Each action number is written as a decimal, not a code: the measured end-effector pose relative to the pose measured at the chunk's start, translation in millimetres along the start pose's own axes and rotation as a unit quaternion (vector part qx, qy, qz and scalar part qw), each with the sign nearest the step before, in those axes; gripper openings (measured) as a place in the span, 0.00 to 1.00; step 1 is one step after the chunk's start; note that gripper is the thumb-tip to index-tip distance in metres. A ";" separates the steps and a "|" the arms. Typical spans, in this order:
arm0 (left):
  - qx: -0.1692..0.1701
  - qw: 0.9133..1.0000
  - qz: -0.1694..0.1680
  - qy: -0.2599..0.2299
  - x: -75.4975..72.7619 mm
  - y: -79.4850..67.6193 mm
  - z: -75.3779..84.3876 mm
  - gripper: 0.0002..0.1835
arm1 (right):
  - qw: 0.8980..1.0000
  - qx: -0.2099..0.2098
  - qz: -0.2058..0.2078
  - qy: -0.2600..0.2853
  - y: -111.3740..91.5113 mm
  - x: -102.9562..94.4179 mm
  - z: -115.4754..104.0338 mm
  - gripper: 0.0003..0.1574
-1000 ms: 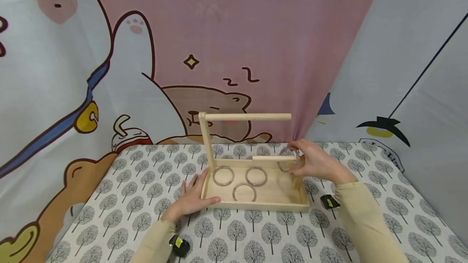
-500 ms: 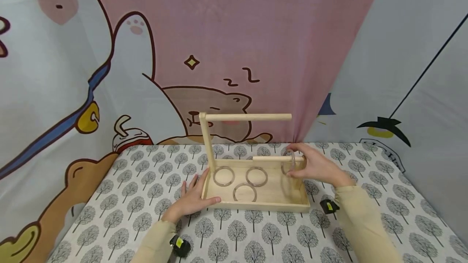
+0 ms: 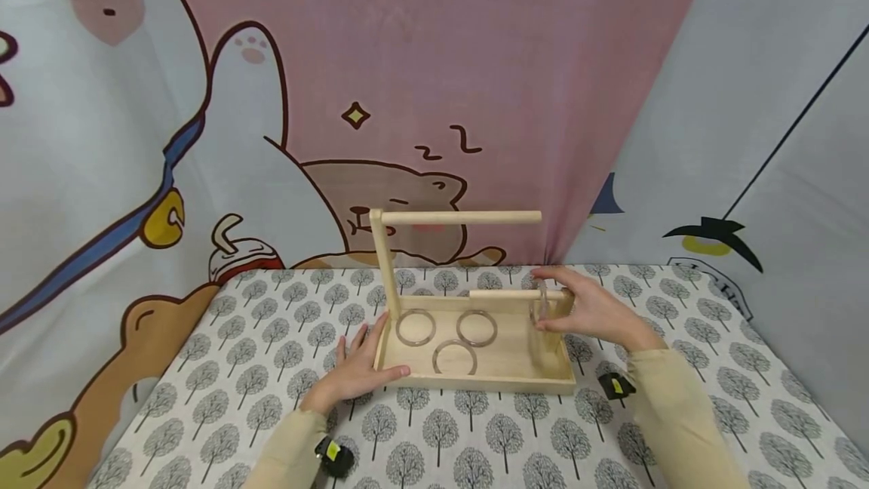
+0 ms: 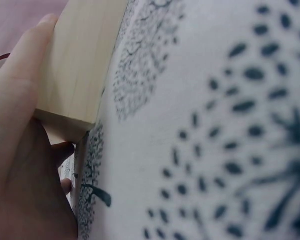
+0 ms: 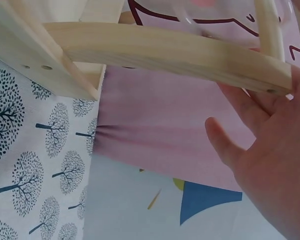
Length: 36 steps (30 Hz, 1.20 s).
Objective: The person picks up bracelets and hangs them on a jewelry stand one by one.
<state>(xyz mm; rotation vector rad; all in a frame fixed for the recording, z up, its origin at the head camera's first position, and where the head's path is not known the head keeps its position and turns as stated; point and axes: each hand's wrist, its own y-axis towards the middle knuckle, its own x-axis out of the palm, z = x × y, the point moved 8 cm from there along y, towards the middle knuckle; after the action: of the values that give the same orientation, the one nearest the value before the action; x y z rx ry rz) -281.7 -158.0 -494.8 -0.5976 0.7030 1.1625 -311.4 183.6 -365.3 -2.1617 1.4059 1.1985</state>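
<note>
A wooden stand pairs a shallow tray (image 3: 475, 382) with a tall left post bearing an upper bar (image 3: 462, 217), and a short right post (image 5: 164, 47) bearing a lower bar (image 3: 498, 295). My right hand (image 3: 597, 313) pinches a clear ring (image 3: 542, 299) that encircles the lower bar near its post. In the right wrist view, fingertips pass behind that post and bar. My left hand (image 3: 356, 368) grips the tray's left front corner, thumb along the front wall, fingers at the left side. Three more clear rings lie in the tray: left (image 3: 397, 327), middle (image 3: 458, 328) and front (image 3: 434, 358).
The stand rests on a table covered by a tree-print cloth (image 3: 502, 436). Close behind the table hangs a cartoon-print curtain (image 3: 516, 96). Each wrist carries a small black camera unit, such as the right one (image 3: 614, 385).
My right hand has brought the ring from the lower bar's right end onto the bar, then slightly back right toward the post. The left hand and the tray have stayed put.
</note>
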 end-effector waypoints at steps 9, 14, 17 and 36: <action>0.003 1.000 0.001 0.000 -0.3 -0.3 3.4 0.56 | 0.999 0.014 0.030 -0.011 -16.2 -16.4 -1.6 0.53; 0.004 1.000 0.003 0.001 0.1 -0.5 2.5 0.56 | 0.999 -0.014 0.046 -0.012 -19.6 -21.4 -7.1 0.49; 0.005 1.000 0.003 0.001 0.3 -0.3 2.7 0.56 | 0.998 -0.029 0.055 -0.012 -20.9 -22.7 -12.4 0.48; 0.036 0.999 0.018 0.012 -7.2 1.2 8.4 0.56 | 0.987 -0.128 0.093 0.015 -9.0 14.7 -61.4 0.41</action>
<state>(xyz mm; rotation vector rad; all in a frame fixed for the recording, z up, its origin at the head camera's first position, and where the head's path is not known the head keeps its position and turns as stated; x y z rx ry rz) -283.0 -155.9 -483.9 -0.5419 0.7755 1.1602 -271.5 140.1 -340.9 -2.2613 1.5728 1.4931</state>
